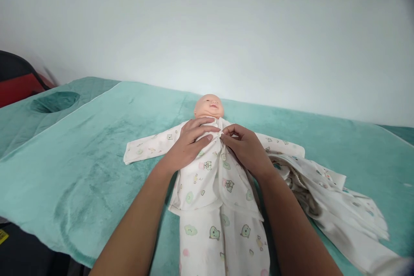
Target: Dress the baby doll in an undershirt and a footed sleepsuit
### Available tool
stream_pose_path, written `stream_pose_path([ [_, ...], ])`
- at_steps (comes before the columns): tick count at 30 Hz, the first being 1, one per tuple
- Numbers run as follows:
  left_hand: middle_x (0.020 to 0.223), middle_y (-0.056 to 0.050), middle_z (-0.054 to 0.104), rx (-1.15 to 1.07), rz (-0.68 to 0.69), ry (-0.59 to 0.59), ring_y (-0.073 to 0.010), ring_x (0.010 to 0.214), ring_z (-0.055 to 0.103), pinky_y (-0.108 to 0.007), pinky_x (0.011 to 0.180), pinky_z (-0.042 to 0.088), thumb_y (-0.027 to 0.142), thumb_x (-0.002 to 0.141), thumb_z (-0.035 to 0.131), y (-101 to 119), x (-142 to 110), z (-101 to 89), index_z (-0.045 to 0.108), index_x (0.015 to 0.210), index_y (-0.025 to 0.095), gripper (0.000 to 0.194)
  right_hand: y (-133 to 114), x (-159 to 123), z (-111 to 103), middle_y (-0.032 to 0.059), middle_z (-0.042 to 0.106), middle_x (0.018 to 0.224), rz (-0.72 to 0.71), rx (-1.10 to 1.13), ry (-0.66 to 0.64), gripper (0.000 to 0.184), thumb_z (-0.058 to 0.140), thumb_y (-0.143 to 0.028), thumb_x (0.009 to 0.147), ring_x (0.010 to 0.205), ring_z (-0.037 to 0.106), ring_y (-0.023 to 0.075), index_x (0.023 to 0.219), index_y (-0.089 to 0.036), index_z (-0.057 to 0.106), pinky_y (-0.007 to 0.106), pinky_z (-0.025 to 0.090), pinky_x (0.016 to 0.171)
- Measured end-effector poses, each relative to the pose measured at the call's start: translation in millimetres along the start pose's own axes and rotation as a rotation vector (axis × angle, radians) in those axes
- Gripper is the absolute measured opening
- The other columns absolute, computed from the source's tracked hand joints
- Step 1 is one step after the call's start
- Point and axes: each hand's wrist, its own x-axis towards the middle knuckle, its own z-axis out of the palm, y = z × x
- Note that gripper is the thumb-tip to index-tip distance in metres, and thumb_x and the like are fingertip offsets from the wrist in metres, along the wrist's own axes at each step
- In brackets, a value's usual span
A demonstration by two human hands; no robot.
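Fingers (233, 130) of the right hand (250, 148) are closing on the front edge of the jacket (197, 177), pinching the white cloth high on the chest, just below the neck. The left hand (190, 142) is lying across the same chest with its fingers extended and spread, the index tip reaching the pinched edge; whether it is gripping cloth cannot be told. The doll (208, 105) is lying on its back in the middle of the bed (97, 138), its head pointing toward the wall (207, 39). The jacket is covering its torso, with both sleeves stretching out sideways and creases running down from the pinched spot. Printed trousers (203, 237) are showing below the jacket hem and running out of view at the bottom. Crumpled clothes (339, 211), white and printed, are lying beside the right forearm, close to one sleeve. The bed is bearing a green cover, which is dipping into a round hollow (55, 101) at far left.
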Motion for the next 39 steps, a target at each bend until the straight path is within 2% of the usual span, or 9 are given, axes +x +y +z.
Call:
stream_pose_path([
  [10,0.147,0.0,0.048,-0.018,-0.002,0.029,-0.0241,0.142,0.036,-0.043,0.12,0.025,0.039,0.092,0.057,-0.4,-1.4,1.4,0.065,0.115,0.033,0.025,3.5,0.9,4.0,-0.0047,0.053,0.069,0.005,0.037,0.05,0.011,0.061,-0.032,0.077,0.061,0.043,0.0121,0.075,-0.021,0.06,0.025,0.031,0.058],
  [14,0.145,0.001,0.05,-0.029,-0.011,0.062,-0.0246,0.14,0.038,-0.044,0.119,0.027,0.034,0.088,0.064,0.6,-1.8,2.9,0.066,0.114,0.033,0.026,5.4,2.6,4.1,-0.0048,0.053,0.069,-0.003,0.061,0.044,0.012,0.062,-0.032,0.077,0.062,0.044,0.0119,0.076,-0.02,0.06,0.025,0.032,0.058],
  [19,0.14,0.001,0.055,-0.056,-0.013,0.098,-0.0232,0.137,0.043,-0.043,0.118,0.03,0.024,0.088,0.06,2.4,-1.5,4.1,0.069,0.107,0.031,0.022,7.4,3.4,3.6,-0.0052,0.05,0.068,-0.023,0.075,0.046,0.012,0.063,-0.031,0.078,0.063,0.043,0.0113,0.076,-0.02,0.06,0.025,0.031,0.058],
  [26,0.141,0.001,0.054,-0.07,-0.012,0.068,-0.0237,0.137,0.042,-0.043,0.118,0.03,0.026,0.091,0.056,3.2,-0.4,1.7,0.071,0.108,0.032,0.023,7.4,0.7,2.8,-0.0059,0.045,0.067,-0.064,0.123,-0.012,0.013,0.063,-0.033,0.081,0.06,0.039,0.0105,0.08,-0.021,0.059,0.024,0.03,0.056],
  [39,0.146,0.003,0.048,-0.016,0.002,0.008,-0.021,0.142,0.035,-0.041,0.121,0.022,0.022,0.091,0.052,3.4,-0.3,-1.3,0.067,0.111,0.033,0.027,7.2,0.0,8.6,-0.0062,0.046,0.065,-0.069,0.097,0.052,0.008,0.062,-0.028,0.081,0.059,0.041,0.0094,0.079,-0.02,0.06,0.023,0.029,0.054],
])
